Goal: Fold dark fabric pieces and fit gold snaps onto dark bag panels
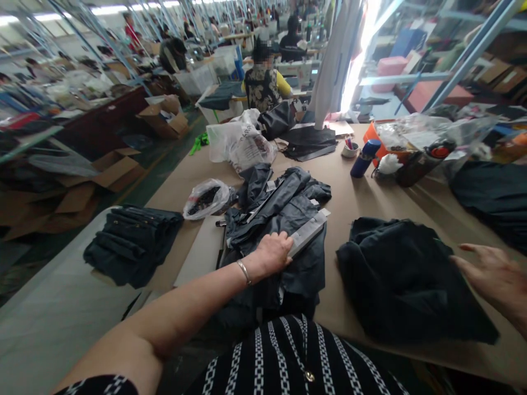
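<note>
In the head view my left hand (274, 252) is closed on the near end of a long grey bar (307, 233), whose exact kind I cannot make out. Beneath the bar lies a loose heap of dark grey garment pieces (284, 189) with small white tags. At the right, my right hand (494, 274) has its fingers spread, beside the edge of a dark folded cloth stack (403, 280). Nothing shows in that hand. Another pile of dark folded garments (132, 238) rests on the left side of the table.
Past the heap are an opened plastic bag (208, 198) of small dark parts, a white plastic sack (251, 140), a blue bottle (364, 159), a dark flask (426, 163) and an orange bin (371, 137). More dark cloth (494, 195) lies far right. A person (265, 82) sits beyond.
</note>
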A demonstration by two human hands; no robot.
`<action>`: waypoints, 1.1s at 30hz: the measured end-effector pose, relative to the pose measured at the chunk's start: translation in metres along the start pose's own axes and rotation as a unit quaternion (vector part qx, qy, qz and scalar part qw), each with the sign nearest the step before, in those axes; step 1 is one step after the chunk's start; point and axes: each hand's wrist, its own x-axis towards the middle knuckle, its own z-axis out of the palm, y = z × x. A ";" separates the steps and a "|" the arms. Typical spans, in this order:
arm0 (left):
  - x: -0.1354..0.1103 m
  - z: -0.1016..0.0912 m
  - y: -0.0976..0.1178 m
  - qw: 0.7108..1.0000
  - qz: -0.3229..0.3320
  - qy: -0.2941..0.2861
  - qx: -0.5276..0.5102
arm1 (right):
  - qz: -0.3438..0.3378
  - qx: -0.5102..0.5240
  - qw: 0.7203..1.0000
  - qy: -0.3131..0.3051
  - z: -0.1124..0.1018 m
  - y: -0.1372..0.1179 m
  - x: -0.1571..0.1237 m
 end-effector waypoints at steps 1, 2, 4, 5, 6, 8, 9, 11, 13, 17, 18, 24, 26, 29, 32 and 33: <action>-0.001 0.008 0.004 0.999 -0.009 -0.004 0.034 | -0.040 -0.036 0.998 0.014 0.011 -0.011 -0.001; 0.000 0.014 0.008 0.998 -0.017 -0.004 0.055 | -0.076 -0.060 0.995 0.017 0.025 -0.030 -0.001; 0.001 0.020 0.011 0.997 -0.030 0.004 0.067 | -0.164 -0.039 0.985 -0.027 0.059 -0.085 0.000; 0.002 0.021 0.010 0.997 -0.037 0.006 0.060 | -0.206 -0.028 0.977 -0.045 0.079 -0.116 0.000; 0.003 0.021 0.009 0.998 -0.041 0.004 0.047 | -0.238 -0.022 0.969 -0.065 0.100 -0.147 0.001; 0.005 0.018 0.003 0.999 -0.042 -0.010 0.014 | -0.314 -0.035 0.942 -0.110 0.140 -0.201 0.003; 0.005 0.016 -0.001 0.999 -0.040 -0.016 0.000 | -0.339 -0.047 0.932 -0.124 0.157 -0.222 0.005; 0.004 0.010 -0.009 0.999 -0.038 -0.022 -0.014 | -0.361 -0.057 0.919 -0.146 0.180 -0.251 0.011; 0.001 0.003 -0.016 0.999 -0.040 -0.010 -0.035 | -0.356 -0.040 0.917 -0.177 0.189 -0.268 0.020; -0.027 -0.020 -0.017 0.968 -0.014 0.191 -0.162 | -0.321 -0.012 0.922 -0.216 0.175 -0.279 0.045; -0.039 -0.027 -0.014 0.945 0.009 0.262 -0.197 | -0.302 -0.011 0.931 -0.206 0.168 -0.281 0.051; -0.117 -0.031 0.010 0.845 0.089 0.403 -0.340 | -0.210 0.113 0.962 -0.131 0.102 -0.304 0.072; -0.121 -0.022 0.019 0.828 0.014 0.354 -0.435 | -0.207 0.169 0.956 -0.118 0.084 -0.314 0.066; -0.103 -0.017 0.032 0.724 -0.090 0.244 -0.639 | -0.218 0.179 0.952 -0.118 0.075 -0.325 0.046; -0.075 -0.027 0.044 0.614 -0.145 0.181 -0.755 | -0.204 0.197 0.951 -0.122 0.087 -0.327 0.020; -0.068 -0.032 0.046 0.597 -0.173 0.175 -0.764 | -0.205 0.203 0.951 -0.113 0.092 -0.325 0.011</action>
